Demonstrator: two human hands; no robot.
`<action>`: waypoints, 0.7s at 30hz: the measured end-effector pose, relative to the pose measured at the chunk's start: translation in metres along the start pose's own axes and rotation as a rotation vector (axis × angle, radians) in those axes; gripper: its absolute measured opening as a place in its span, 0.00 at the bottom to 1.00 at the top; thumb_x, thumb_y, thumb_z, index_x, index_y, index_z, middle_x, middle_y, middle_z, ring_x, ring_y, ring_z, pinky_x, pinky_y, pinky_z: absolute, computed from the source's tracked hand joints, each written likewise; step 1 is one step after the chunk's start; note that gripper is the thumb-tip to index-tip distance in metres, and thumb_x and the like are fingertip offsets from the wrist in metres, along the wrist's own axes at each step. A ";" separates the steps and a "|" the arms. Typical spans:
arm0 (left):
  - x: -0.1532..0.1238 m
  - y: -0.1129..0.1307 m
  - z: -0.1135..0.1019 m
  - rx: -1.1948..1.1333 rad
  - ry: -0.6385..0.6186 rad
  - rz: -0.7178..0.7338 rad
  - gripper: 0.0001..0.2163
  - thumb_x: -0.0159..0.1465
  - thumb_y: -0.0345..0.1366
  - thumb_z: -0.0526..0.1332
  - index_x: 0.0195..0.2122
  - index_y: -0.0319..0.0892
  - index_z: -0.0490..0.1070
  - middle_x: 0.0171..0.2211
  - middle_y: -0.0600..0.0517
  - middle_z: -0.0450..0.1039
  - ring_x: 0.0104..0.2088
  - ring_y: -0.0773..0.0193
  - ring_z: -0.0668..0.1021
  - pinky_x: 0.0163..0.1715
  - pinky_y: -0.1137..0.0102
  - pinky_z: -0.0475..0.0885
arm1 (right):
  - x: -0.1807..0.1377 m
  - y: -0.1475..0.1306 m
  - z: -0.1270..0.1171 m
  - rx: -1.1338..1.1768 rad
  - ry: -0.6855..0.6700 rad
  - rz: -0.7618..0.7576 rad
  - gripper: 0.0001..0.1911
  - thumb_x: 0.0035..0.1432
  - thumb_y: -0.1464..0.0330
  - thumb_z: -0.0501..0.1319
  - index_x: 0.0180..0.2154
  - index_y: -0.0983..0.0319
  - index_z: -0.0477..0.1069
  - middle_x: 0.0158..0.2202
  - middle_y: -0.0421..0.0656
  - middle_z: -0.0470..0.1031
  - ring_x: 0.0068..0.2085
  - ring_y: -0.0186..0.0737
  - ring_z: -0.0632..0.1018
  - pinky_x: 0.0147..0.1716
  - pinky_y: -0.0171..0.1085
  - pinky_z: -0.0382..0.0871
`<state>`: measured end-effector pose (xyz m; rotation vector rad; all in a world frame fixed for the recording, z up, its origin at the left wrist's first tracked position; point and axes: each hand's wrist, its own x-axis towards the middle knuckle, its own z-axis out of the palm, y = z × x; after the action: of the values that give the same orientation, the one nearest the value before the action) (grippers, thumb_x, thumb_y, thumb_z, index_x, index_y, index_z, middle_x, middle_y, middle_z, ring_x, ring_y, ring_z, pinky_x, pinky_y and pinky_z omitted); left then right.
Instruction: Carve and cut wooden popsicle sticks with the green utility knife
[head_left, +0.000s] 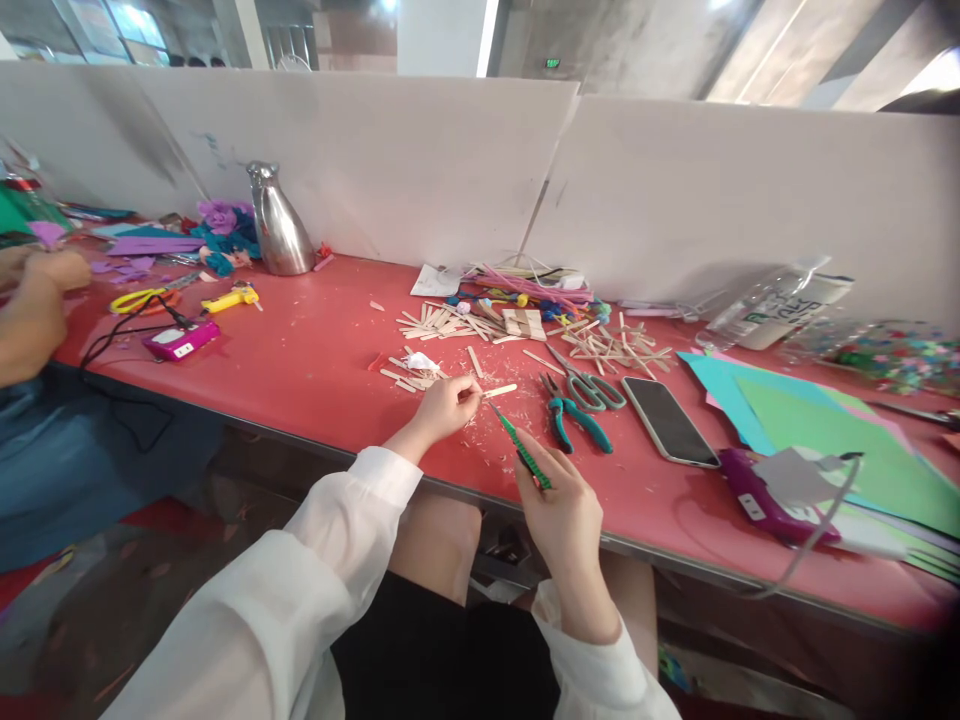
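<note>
My left hand (pixel 453 403) pinches a short wooden craft stick (pixel 501 391) just above the red table, its free end pointing right. In my right hand (pixel 561 500) is a green-handled craft knife (pixel 529 458), its thin tip angled up and left near the stick. Whether the blade touches the wood I cannot tell. Pale wood shavings lie scattered around both hands. Behind my left hand sit a few loose sticks (pixel 409 381) and a crumpled white scrap (pixel 422 362). Teal-handled pliers (pixel 577 424) and scissors (pixel 592 390) rest right of the knife.
Piles of wooden sticks (pixel 450 322) and pipe cleaners (pixel 525 283) lie toward the white partition (pixel 360 160). To the right are a phone (pixel 669 420), coloured paper (pixel 825 430) and a purple power strip (pixel 769 500). A steel jug (pixel 280 225) stands left; another person's hands (pixel 56 270) work beyond it.
</note>
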<state>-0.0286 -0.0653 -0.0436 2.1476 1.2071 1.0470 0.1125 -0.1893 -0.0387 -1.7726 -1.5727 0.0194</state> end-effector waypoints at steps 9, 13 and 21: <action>0.000 0.003 -0.002 0.110 -0.002 0.027 0.07 0.56 0.28 0.52 0.23 0.40 0.66 0.18 0.56 0.66 0.21 0.69 0.68 0.23 0.76 0.59 | 0.000 0.003 0.007 -0.143 0.047 -0.097 0.17 0.53 0.71 0.56 0.44 0.54 0.73 0.34 0.37 0.75 0.22 0.27 0.71 0.17 0.28 0.53; 0.000 0.002 -0.002 0.143 -0.022 0.018 0.07 0.56 0.29 0.53 0.23 0.41 0.66 0.18 0.56 0.67 0.21 0.68 0.69 0.22 0.76 0.59 | 0.000 0.007 0.012 -0.213 0.073 -0.149 0.18 0.52 0.73 0.56 0.43 0.53 0.73 0.34 0.38 0.75 0.25 0.28 0.71 0.16 0.29 0.50; 0.000 0.001 0.000 0.201 -0.025 0.006 0.07 0.56 0.29 0.53 0.23 0.41 0.67 0.21 0.54 0.70 0.23 0.66 0.71 0.25 0.74 0.61 | 0.000 0.012 0.014 -0.269 0.057 -0.237 0.22 0.51 0.77 0.54 0.45 0.52 0.73 0.37 0.40 0.75 0.25 0.30 0.70 0.17 0.32 0.49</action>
<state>-0.0283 -0.0660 -0.0431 2.3089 1.3453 0.9334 0.1167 -0.1814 -0.0549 -1.7546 -1.8000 -0.3695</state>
